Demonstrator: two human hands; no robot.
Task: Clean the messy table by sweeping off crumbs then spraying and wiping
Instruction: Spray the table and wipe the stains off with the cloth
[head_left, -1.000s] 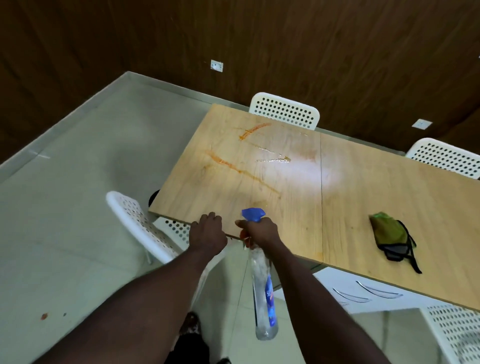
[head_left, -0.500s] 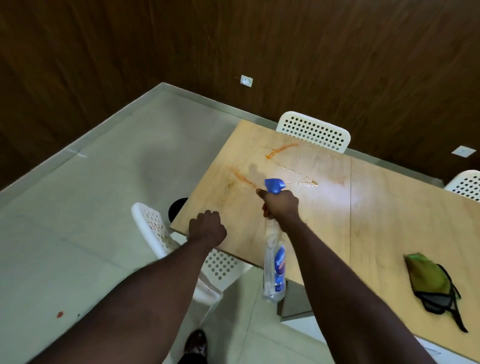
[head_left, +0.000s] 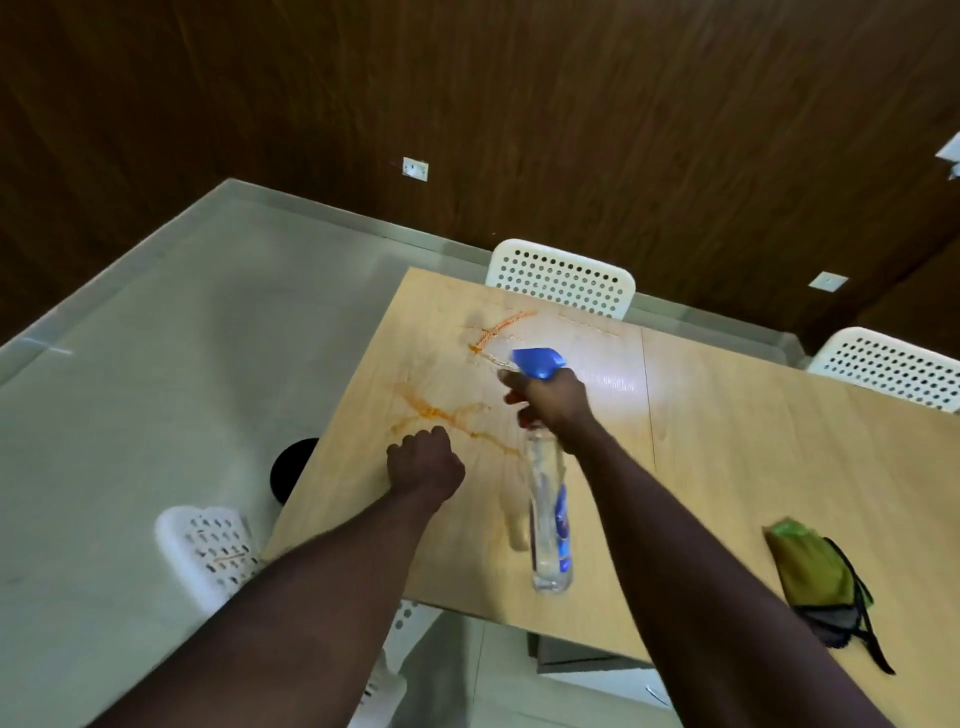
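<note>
Firmly, my right hand (head_left: 550, 400) grips the neck of a clear plastic spray bottle (head_left: 548, 525), with its blue trigger head (head_left: 537, 362) above my knuckles and its slim body hanging below my wrist over the smooth pale wooden table (head_left: 727, 467). Orange smears (head_left: 431, 410) streak left of the grip. My left hand (head_left: 426, 465) is an empty fist nearby.

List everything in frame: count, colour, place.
table: 1, light wood, centre-right
orange streaks: several, orange, table's far-left part
spray bottle: 1, clear with blue head, above table
cloth: 1, green with dark straps, table's near-right edge
chairs: 3, white perforated, two far side, one near-left
round object: 1, black, floor by table's left edge
wall plates: at least 2, white, dark wood wall
left hand: curled, empty, over table's left part
right hand: grips spray bottle's neck
</note>
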